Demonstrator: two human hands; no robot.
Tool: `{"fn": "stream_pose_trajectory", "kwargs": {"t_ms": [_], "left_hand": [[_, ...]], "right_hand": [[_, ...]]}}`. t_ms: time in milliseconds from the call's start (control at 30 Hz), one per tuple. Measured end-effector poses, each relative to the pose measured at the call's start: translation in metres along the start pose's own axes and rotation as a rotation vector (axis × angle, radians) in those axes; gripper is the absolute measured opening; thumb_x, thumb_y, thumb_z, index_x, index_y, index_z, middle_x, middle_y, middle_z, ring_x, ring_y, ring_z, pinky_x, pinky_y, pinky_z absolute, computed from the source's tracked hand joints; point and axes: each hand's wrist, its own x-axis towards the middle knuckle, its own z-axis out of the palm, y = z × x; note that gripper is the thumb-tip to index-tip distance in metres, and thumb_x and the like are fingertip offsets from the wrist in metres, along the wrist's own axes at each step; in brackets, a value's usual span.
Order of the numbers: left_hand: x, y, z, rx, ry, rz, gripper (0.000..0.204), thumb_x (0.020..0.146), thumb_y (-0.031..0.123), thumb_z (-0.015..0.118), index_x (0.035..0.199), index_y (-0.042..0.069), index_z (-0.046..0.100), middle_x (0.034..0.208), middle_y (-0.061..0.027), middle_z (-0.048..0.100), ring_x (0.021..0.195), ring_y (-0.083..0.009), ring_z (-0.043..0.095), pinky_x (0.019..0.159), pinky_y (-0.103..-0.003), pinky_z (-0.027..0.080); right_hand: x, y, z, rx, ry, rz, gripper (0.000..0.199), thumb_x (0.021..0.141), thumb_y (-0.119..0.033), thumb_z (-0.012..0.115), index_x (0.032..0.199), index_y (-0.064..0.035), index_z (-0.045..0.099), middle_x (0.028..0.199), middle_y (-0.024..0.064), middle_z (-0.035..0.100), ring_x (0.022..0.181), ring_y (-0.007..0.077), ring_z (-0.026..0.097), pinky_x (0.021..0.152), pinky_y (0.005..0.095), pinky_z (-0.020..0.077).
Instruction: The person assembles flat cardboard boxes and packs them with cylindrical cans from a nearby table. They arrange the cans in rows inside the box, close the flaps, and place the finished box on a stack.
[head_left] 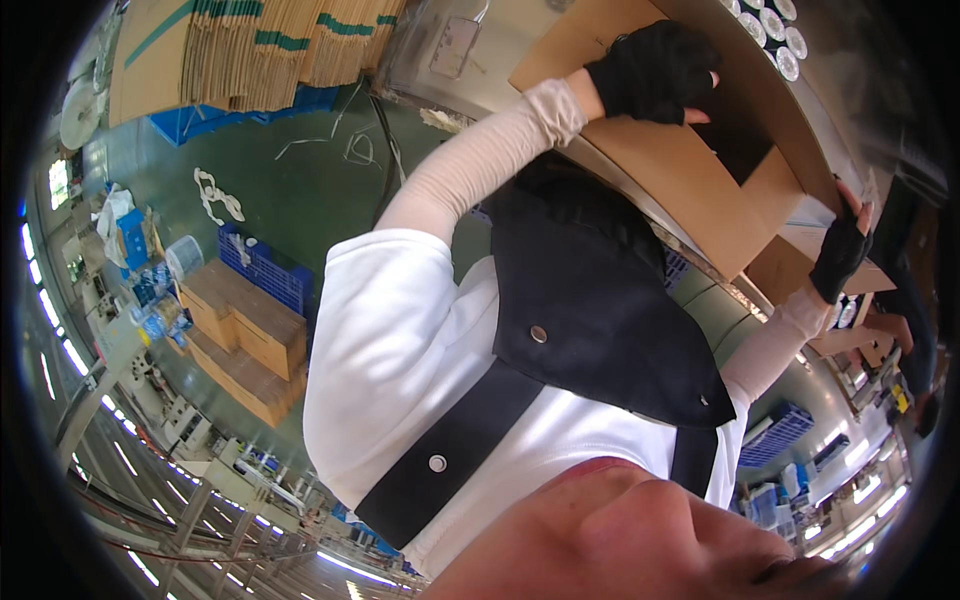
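A large brown cardboard carton stands at the upper right with its top open and its inside in shadow. My left hand, in a black fingerless glove, is over the carton's opening. Its thumb and one fingertip show apart; the other fingers are hidden, and I see nothing held. At the carton's right-hand end is my right hand, gloved the same way. Its fingers stretch up beside the carton's corner and are spread; whether they press on the cardboard is hard to make out.
Flat cardboard sheets are stacked at the upper left. Closed cartons sit beside a blue plastic pallet on the green floor. Shiny round-ended rolls lie beyond the carton. Another person's arm is at far right.
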Motion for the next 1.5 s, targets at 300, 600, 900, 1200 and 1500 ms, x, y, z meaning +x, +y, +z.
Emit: {"fn": "stream_pose_trajectory", "kwargs": {"t_ms": [300, 600, 900, 1200, 1500], "left_hand": [[-0.055, -0.016, -0.02, 0.047, 0.108, -0.683, 0.092, 0.073, 0.044, 0.068, 0.138, -0.003, 0.022, 0.115, -0.0201, 0.048, 0.103, -0.035, 0.052, 0.08, -0.042, 0.045], [-0.076, 0.007, -0.023, 0.044, -0.062, -0.759, 0.044, 0.087, 0.038, 0.052, 0.128, 0.024, 0.049, 0.12, -0.0247, 0.047, 0.101, -0.0407, 0.054, 0.08, -0.045, 0.047], [-0.184, -0.227, -0.098, -0.216, -0.331, -0.828, 0.045, 0.096, 0.033, 0.035, 0.136, 0.013, 0.039, 0.133, -0.0107, 0.047, 0.122, -0.0242, 0.044, 0.1, -0.032, 0.035], [-0.113, -0.048, 0.012, -1.714, 0.105, -0.945, 0.056, 0.096, 0.038, 0.038, 0.139, 0.003, 0.03, 0.139, -0.0101, 0.037, 0.127, -0.0182, 0.035, 0.105, -0.032, 0.029], [-0.17, 0.017, 0.101, -0.737, -0.134, -1.301, 0.048, 0.092, 0.027, 0.047, 0.131, 0.0, 0.04, 0.122, -0.012, 0.051, 0.111, -0.0191, 0.049, 0.094, -0.031, 0.038]], "right_hand": [[-0.099, 0.059, 0.056, -1.06, 0.095, -0.265, 0.049, 0.095, -0.031, 0.039, 0.133, -0.0002, 0.039, 0.132, 0.0242, 0.043, 0.127, 0.0358, 0.037, 0.105, 0.0409, 0.0273], [-0.067, 0.014, 0.034, -0.972, 0.065, 0.4, 0.064, 0.091, -0.045, 0.044, 0.132, 0.0042, 0.037, 0.123, 0.0241, 0.052, 0.118, 0.0322, 0.048, 0.095, 0.0343, 0.0376], [-0.126, 0.236, 0.085, -0.311, -0.062, 0.394, 0.051, 0.093, -0.045, 0.044, 0.115, -0.0003, 0.055, 0.099, 0.0065, 0.057, 0.091, 0.0192, 0.052, 0.087, 0.0324, 0.0402], [-0.159, 0.17, -0.102, 0.087, 0.279, 0.235, 0.026, 0.086, -0.017, 0.05, 0.105, -0.0002, 0.055, 0.101, 0.0046, 0.056, 0.099, 0.0155, 0.05, 0.089, 0.0308, 0.0392], [-0.106, -0.057, 0.072, -0.101, -0.163, -0.043, 0.053, 0.079, -0.018, 0.052, 0.127, 0.0018, 0.046, 0.125, 0.0146, 0.052, 0.115, 0.0241, 0.05, 0.098, 0.0336, 0.0369]]}}
